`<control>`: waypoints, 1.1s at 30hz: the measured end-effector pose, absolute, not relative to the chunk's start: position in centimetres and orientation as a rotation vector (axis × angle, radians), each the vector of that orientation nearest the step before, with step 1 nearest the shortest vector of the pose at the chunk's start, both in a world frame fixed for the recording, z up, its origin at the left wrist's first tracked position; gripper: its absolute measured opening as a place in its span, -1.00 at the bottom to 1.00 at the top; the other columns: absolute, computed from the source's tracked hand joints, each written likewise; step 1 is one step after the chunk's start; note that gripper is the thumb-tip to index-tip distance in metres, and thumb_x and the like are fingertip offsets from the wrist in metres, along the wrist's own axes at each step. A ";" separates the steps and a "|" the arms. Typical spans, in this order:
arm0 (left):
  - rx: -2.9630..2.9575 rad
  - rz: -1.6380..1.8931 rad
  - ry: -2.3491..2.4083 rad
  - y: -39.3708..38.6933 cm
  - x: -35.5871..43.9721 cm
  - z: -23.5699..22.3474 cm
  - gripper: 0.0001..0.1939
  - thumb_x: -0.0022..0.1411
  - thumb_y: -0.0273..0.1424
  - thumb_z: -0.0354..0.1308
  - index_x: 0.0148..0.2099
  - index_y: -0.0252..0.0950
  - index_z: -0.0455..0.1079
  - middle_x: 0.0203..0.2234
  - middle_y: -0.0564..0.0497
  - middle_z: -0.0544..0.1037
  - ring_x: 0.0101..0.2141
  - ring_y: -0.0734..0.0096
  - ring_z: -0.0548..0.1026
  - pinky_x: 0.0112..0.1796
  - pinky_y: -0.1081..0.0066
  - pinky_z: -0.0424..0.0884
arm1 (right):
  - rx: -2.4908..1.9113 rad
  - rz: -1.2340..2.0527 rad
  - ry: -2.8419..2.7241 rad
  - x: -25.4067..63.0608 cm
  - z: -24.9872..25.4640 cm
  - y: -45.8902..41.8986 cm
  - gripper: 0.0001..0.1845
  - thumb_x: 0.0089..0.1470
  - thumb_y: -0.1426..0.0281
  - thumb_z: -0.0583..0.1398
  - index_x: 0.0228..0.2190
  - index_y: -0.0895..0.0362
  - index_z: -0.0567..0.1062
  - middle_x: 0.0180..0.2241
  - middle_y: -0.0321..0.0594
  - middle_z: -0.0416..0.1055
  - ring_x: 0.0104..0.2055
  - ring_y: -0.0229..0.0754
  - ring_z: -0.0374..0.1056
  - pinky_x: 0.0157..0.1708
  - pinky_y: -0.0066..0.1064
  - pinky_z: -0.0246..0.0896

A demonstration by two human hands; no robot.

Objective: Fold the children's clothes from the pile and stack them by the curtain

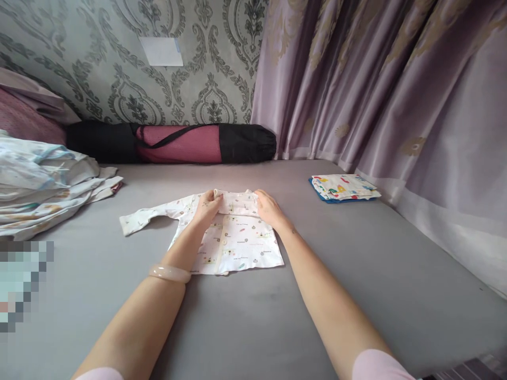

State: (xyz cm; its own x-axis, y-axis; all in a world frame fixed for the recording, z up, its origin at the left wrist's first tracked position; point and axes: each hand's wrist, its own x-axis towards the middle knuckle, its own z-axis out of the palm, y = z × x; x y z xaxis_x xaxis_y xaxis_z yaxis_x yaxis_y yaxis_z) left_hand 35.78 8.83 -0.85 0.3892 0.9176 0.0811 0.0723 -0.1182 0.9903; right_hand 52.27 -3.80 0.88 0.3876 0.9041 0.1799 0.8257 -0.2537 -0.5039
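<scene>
A small white baby shirt (233, 240) with tiny prints lies flat on the grey bed surface (356, 274). Its left sleeve (146, 215) stretches out to the left; the right side looks folded in. My left hand (206, 206) rests on the shirt's upper left near the collar, fingers pinching the cloth. My right hand (268, 207) presses on the upper right shoulder of the shirt. A pale bangle (169, 273) sits on my left forearm.
A folded stack of printed cloths (343, 187) lies at the right, near the mauve curtain (388, 89). A heap of pale laundry (43, 184) fills the left. A rolled pink mat in a black bag (178, 142) lies along the patterned wall.
</scene>
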 end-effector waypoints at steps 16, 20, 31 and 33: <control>2.122 0.903 1.233 10.2 34.7 -1.8 -0.55 0.19 -0.35 0.04 0.13 -0.32 0.29 -0.28 -0.11 0.53 -0.20 0.16 0.48 -0.11 0.24 0.34 | -2.403 0.354 -1.658 50.9 0.1 -4.5 -0.27 0.31 0.13 -0.26 0.34 0.30 -0.07 0.40 -0.14 -0.30 0.43 -0.10 -0.44 0.34 -0.06 -0.52; 2.264 0.875 1.194 9.9 34.7 -1.9 -0.53 0.22 -0.41 -0.04 0.17 -0.36 0.23 -0.18 -0.21 0.51 -0.10 0.08 0.46 -0.07 0.20 0.34 | -2.411 0.344 -1.651 51.0 0.1 -4.5 -0.28 0.31 0.13 -0.25 0.34 0.28 -0.07 0.40 -0.13 -0.28 0.43 -0.10 -0.42 0.33 -0.06 -0.49; 2.618 0.715 1.424 7.9 34.4 0.0 -0.63 0.31 -0.42 -0.10 0.10 -0.41 0.30 -0.03 -0.34 0.41 -0.02 -0.01 0.40 -0.05 0.15 0.33 | -2.406 0.322 -1.643 51.1 -0.3 -4.5 -0.30 0.32 0.14 -0.25 0.34 0.24 -0.06 0.40 -0.12 -0.28 0.43 -0.10 -0.42 0.33 -0.06 -0.49; 2.690 0.759 1.321 7.2 34.8 0.7 -0.62 0.33 -0.44 -0.15 0.12 -0.44 0.29 -0.01 -0.33 0.43 -0.01 0.01 0.41 -0.01 0.15 0.31 | -2.413 0.291 -1.654 50.7 0.1 -4.6 -0.31 0.32 0.15 -0.24 0.34 0.26 -0.05 0.40 -0.08 -0.26 0.43 -0.06 -0.41 0.33 -0.03 -0.52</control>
